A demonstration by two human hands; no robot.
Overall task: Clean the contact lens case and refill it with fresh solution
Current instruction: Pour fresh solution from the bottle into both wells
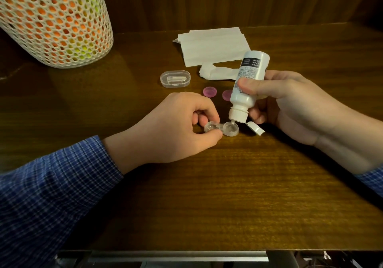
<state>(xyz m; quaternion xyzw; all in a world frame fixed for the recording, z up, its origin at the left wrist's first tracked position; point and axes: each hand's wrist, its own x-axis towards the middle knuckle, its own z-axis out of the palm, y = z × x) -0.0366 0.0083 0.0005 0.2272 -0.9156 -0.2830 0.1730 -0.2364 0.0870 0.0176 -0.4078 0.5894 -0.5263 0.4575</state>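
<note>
A clear contact lens case [226, 129] with two round wells lies on the wooden table. My left hand [176, 129] pinches its left well between thumb and fingers. My right hand [290, 102] grips a white solution bottle [247, 83] turned upside down, its nozzle tip just over the right well. The bottle's flip cap [256, 128] hangs open beside the case. Two pink lids [209, 92] [226, 95] lie on the table just behind the case, the right one partly hidden by the bottle.
A small clear oval box [175, 78] sits behind the lids. White tissues [213, 45] lie flat at the back, with a crumpled one [217, 73] in front of them. A white mesh basket [56, 21] with orange contents stands back left. The table edge [186, 250] runs near me.
</note>
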